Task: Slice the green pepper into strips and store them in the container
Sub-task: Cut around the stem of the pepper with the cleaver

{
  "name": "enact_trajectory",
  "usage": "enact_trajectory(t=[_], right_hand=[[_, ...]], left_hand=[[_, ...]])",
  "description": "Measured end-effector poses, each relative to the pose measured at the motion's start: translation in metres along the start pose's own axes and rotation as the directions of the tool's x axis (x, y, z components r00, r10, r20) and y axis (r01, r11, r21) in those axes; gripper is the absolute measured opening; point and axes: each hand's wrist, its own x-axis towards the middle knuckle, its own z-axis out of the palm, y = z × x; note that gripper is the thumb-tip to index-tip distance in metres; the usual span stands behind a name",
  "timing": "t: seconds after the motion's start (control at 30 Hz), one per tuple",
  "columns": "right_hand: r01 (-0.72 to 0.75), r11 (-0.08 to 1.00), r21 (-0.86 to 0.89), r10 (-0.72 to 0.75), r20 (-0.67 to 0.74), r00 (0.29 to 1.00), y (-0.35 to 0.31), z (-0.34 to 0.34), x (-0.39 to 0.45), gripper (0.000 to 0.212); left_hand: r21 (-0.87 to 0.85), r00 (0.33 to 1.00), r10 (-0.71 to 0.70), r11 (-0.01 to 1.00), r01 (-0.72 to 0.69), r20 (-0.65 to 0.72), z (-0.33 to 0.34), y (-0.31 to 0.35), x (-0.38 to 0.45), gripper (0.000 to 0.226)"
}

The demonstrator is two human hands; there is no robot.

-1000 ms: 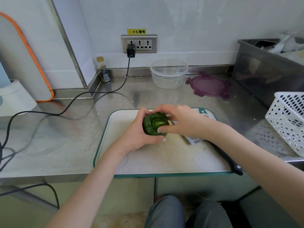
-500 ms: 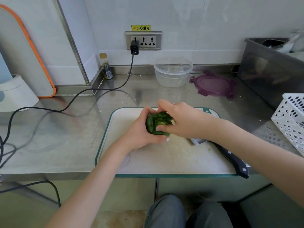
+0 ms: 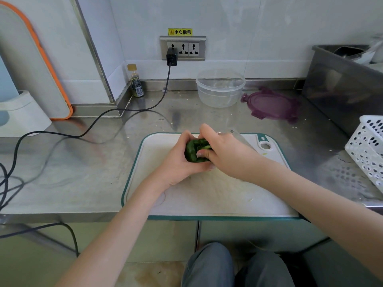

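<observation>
A dark green pepper (image 3: 192, 151) is held just above the white cutting board (image 3: 207, 195) with a teal rim. My left hand (image 3: 178, 164) cups the pepper from the left and below. My right hand (image 3: 223, 152) grips it from the right, with the thumb pressed into its open top. The clear round container (image 3: 220, 88) stands empty at the back near the wall. Its purple lid (image 3: 269, 104) lies flat to the right of it. The knife is hidden behind my right arm.
A black cable (image 3: 124, 109) runs from the wall socket (image 3: 182, 48) across the steel counter to the left. A small bottle (image 3: 136, 81) stands in the corner. A white perforated basket (image 3: 366, 148) and a steel bin (image 3: 339, 83) are at the right.
My right thumb has pushed deeper into the top of the pepper while both hands keep hold of it. The knife, seen earlier at the board's right, is now hidden by my arm.
</observation>
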Motion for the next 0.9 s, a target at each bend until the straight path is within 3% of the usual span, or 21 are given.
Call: enact_trajectory(t=[0.07, 0.4, 0.67, 0.8, 0.9], right_hand=[[0.011, 1.000, 0.018, -0.010, -0.017, 1.000, 0.001, 0.001, -0.001, 0.021], [0.045, 0.998, 0.047, -0.042, -0.079, 0.996, 0.005, 0.005, -0.001, 0.018], [-0.027, 0.985, 0.173, 0.042, -0.086, 0.995, 0.008, 0.006, 0.003, 0.021], [-0.143, 0.863, 0.484, 0.292, -0.248, 0.924, 0.017, 0.005, -0.005, 0.041], [-0.130, 0.937, 0.324, 0.243, -0.337, 0.910, 0.021, 0.011, -0.014, 0.036]], left_hand=[[0.016, 1.000, 0.000, 1.000, 0.000, -0.004, 0.000, 0.000, 0.001, 0.055], [0.011, 1.000, 0.011, 1.000, -0.011, 0.015, -0.001, 0.000, 0.002, 0.053], [0.003, 0.999, 0.011, 1.000, -0.011, 0.035, -0.002, 0.003, 0.002, 0.058], [0.041, 1.000, -0.012, 0.999, 0.013, -0.020, -0.002, 0.004, 0.003, 0.066], [0.039, 0.999, 0.041, 0.998, -0.040, -0.007, -0.001, 0.005, 0.003, 0.073]])
